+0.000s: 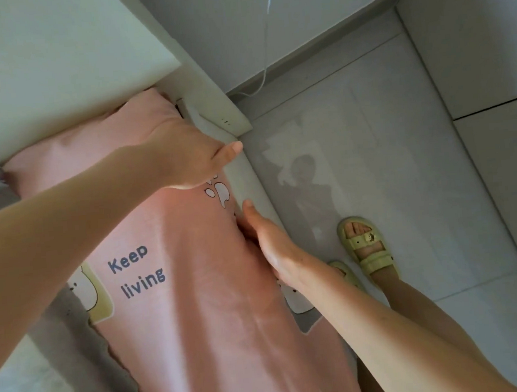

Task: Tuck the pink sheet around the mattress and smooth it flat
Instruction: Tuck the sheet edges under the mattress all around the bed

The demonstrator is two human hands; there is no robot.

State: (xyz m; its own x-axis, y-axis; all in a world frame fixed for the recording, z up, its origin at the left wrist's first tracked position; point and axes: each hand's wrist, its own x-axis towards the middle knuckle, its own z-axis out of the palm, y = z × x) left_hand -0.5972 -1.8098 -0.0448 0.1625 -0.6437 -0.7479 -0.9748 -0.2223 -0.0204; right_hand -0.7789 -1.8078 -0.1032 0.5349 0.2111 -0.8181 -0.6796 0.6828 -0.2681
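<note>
The pink sheet point(196, 292), printed with "Keep living" and cartoon shapes, covers the mattress from the headboard corner down to the bottom of the view. My left hand point(187, 158) lies on the sheet near the top right corner of the mattress, palm down, thumb sticking out toward the white bed rail point(250, 181). Along the mattress's right edge, my right hand point(266, 241) is flat with its fingers pushed down between the sheet and the rail; the fingertips are hidden in the gap.
A white headboard point(59, 72) and its side panel point(214, 107) close off the top corner. Grey fabric point(63, 347) lies at the left. To the right is a pale tiled floor point(401, 155), my feet in yellow-green sandals point(364, 243), and a white cable point(266, 42).
</note>
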